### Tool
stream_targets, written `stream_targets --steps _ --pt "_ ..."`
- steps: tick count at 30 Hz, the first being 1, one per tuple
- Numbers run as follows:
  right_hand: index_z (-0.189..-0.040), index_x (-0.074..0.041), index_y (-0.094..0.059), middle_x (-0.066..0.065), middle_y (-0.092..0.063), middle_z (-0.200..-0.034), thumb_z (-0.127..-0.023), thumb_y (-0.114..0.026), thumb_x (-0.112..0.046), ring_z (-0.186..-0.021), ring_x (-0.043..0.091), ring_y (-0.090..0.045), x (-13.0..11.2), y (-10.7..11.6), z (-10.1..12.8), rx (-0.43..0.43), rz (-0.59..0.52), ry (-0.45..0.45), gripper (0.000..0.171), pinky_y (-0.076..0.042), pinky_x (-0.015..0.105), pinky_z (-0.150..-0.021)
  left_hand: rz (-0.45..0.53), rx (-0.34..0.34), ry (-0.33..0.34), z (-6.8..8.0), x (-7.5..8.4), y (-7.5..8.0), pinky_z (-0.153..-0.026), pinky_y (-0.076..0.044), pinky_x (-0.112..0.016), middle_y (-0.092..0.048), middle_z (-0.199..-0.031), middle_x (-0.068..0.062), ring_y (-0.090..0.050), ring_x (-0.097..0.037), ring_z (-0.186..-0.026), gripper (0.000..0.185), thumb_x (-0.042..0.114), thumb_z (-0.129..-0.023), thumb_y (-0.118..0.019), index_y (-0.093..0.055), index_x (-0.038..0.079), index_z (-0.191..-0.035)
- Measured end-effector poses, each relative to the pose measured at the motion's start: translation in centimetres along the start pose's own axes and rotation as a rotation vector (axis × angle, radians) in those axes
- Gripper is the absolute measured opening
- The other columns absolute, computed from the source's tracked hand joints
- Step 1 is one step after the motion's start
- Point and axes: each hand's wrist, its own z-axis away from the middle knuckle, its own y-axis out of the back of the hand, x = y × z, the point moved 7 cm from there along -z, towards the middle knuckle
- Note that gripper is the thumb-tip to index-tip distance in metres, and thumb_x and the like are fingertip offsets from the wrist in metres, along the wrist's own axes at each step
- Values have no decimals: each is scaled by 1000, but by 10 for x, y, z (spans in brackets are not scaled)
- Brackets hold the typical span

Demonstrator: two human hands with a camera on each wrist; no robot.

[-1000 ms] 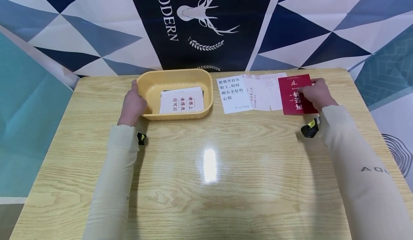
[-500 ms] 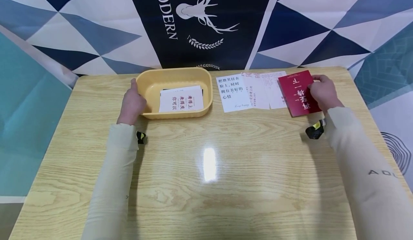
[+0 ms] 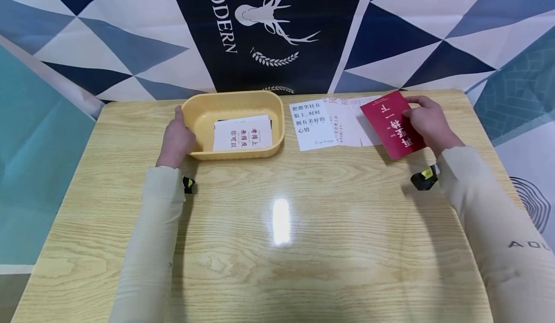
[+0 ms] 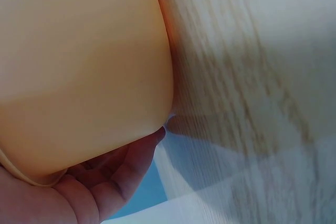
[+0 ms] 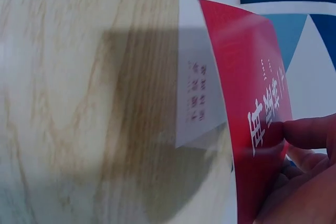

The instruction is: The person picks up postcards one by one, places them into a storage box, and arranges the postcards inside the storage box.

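My right hand [image 3: 428, 120] pinches the right edge of a red card [image 3: 393, 124] with white characters, thumb on its face. The right wrist view shows the red card [image 5: 247, 77] raised and tilted above the table, casting a shadow. Partly under it lies a row of overlapping white cards [image 3: 315, 127] with printed characters. At the left, my left hand [image 3: 177, 140] grips the left end of a yellow plastic basket [image 3: 208, 156]; in the left wrist view the fingers [image 4: 123, 177] curl along the basket's outer wall [image 4: 89, 77]. Inside the basket sits a small stack of cards [image 3: 244, 134], a white one on top.
The wooden table [image 3: 277, 275] spreads in front of both hands, with a bright light reflection near its middle. A patterned wall covering [image 3: 277, 33] with a deer print rises directly behind the basket and cards. A black wrist camera [image 3: 424, 178] hangs beneath the right wrist.
The right hand has lifted the red card off the row's right end, turned it to a slant and carried it slightly left. My left hand stays on the basket.
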Motion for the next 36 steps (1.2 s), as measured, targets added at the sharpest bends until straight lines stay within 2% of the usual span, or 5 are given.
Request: stream_targets --steps 4,9,26,36 --pt "-148 -27 -26 14 -34 -136 -96 -38 -33 -93 17 -48 -9 -4 4 -12 25 26 54 -51 25 -62 -3 2 2 1 0 1 -93 -42 -46 -34 -141 -33 -45 -37 -112 72 -4 -87 -27 9 5 -149" --pt "-148 -28 -27 17 -28 -144 -97 -37 -34 -95 20 -46 -17 -7 6 -37 54 54 53 -52 25 -62 -2 10 0 2 1 1 -92 -43 -46 -35 -141 -33 -46 -37 -111 73 -5 -86 -28 8 4 -149" --pt "-147 -20 -30 21 -33 -142 -97 -36 -25 -86 20 -52 -46 -24 14 -86 128 164 51 -54 32 -58 -13 3 3 1 0 1 -95 -42 -47 -35 -140 -34 -46 -38 -112 74 -6 -86 -29 8 4 -150" --pt "-147 -15 -30 21 -34 -141 -97 -35 -24 -91 24 -51 -55 -28 19 -86 156 189 51 -53 30 -58 2 1 13 0 0 0 -94 -42 -46 -34 -142 -32 -45 -37 -113 74 -6 -86 -28 9 6 -150"
